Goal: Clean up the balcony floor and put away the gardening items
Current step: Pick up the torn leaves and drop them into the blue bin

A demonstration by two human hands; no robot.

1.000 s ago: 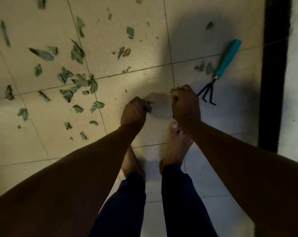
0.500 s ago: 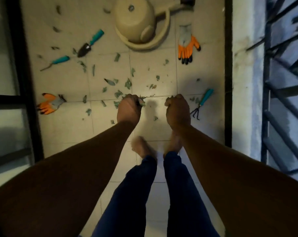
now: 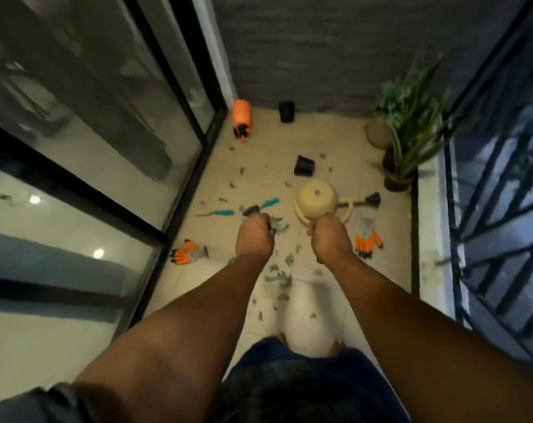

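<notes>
Leaf scraps (image 3: 279, 277) lie strewn over the balcony floor (image 3: 390, 270), mostly below and between the two fists. The left hand (image 3: 254, 238) is clenched on a bunch of them, green bits poking out; the right hand (image 3: 329, 239) is curled too, seemingly on more. Neither fist is clearly nearer the remaining litter, which has no single long axis.
</notes>
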